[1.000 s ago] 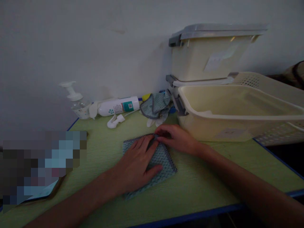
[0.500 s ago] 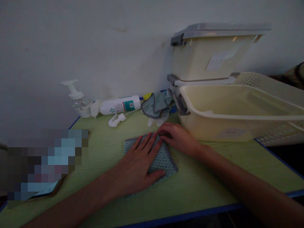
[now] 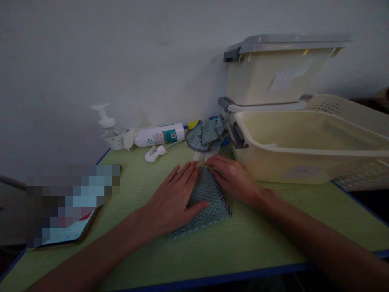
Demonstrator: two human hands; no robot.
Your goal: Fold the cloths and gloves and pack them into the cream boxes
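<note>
A folded blue-grey cleaning cloth (image 3: 209,202) with a dark checked border lies on the green tabletop. My left hand (image 3: 173,198) rests flat over its left side, fingers stretched out and the thumb apart, hiding much of that part. At the cloth's far right corner, my right hand (image 3: 232,176) has its fingers bent, with the thumb and forefinger closed about the edge. Just beyond both hands sits a second, crumpled cloth (image 3: 205,136) of the same kind, with white flat pieces sticking out beneath it.
Along the wall are a pump bottle (image 3: 109,129), a white bottle lying on its side (image 3: 159,135) and a white spray nozzle (image 3: 154,154). A cream bin (image 3: 279,166) and a lidded box (image 3: 267,77) stand right. A partly blurred tablet-like device (image 3: 73,231) lies left.
The folded cloth looks narrower, its left far part no longer showing beyond my left fingers. Both hands stay at the cloth, their fingertips closer together. The view has shifted slightly.
</note>
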